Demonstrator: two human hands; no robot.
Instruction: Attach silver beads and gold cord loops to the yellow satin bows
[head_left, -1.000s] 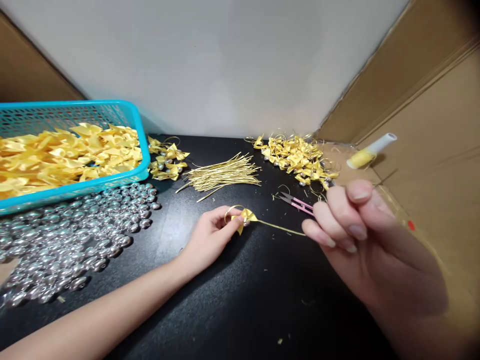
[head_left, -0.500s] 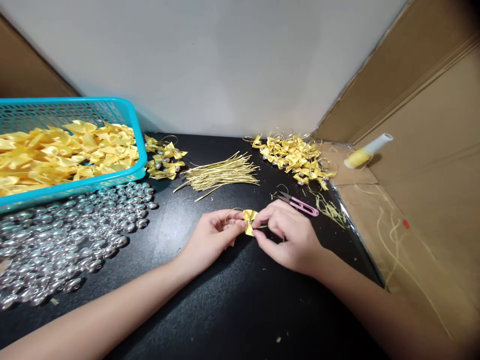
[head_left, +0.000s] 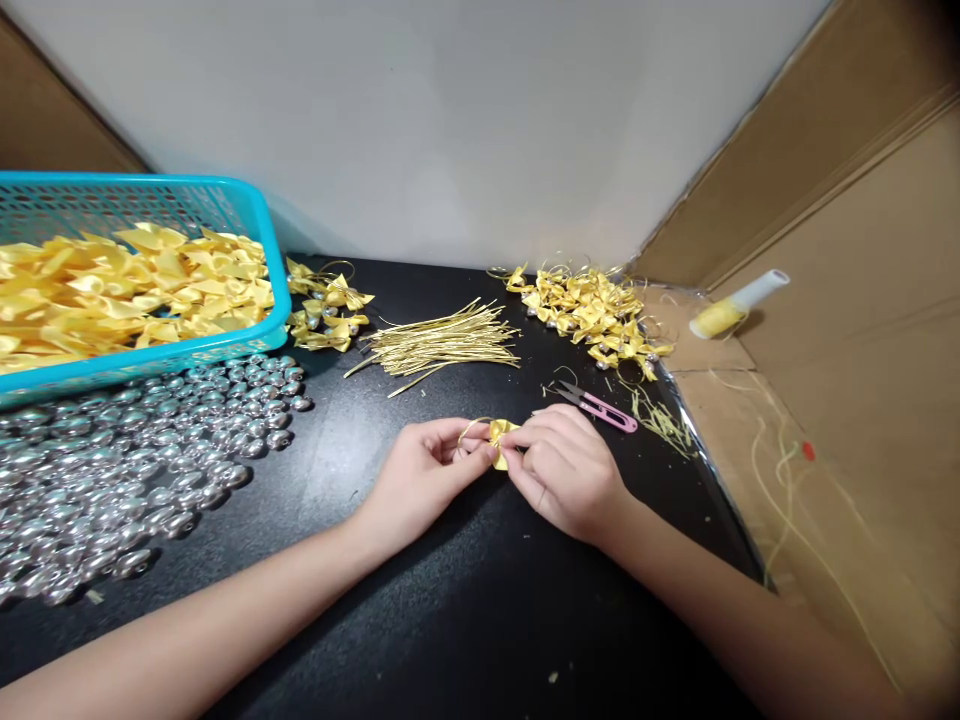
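Observation:
A small yellow ribbon bow [head_left: 503, 460] is held between my two hands above the black table. My left hand [head_left: 435, 465] pinches its left side with thumb and fingers, and a loop of thin gold cord [head_left: 472, 428] curves out over those fingers. Closed on the bow's right side and middle is my right hand [head_left: 566, 465], its thumb and fingertips pressed together there. What lies right under the fingertips is hidden. Pink thread snips [head_left: 609, 411] rest just beyond my right hand.
A blue basket [head_left: 279, 270] of yellow bows stands left, with many silver beads [head_left: 187, 440] before it. Gold cord pieces [head_left: 442, 345] lie mid-table. Finished-looking bows with beads [head_left: 585, 305] are heaped back right, near cord scraps [head_left: 664, 422] and a thread spool [head_left: 720, 316].
My right hand has shifted slightly, its fingers now closer together over the middle of the bow. The left hand keeps its pinch. The view has tilted a little.

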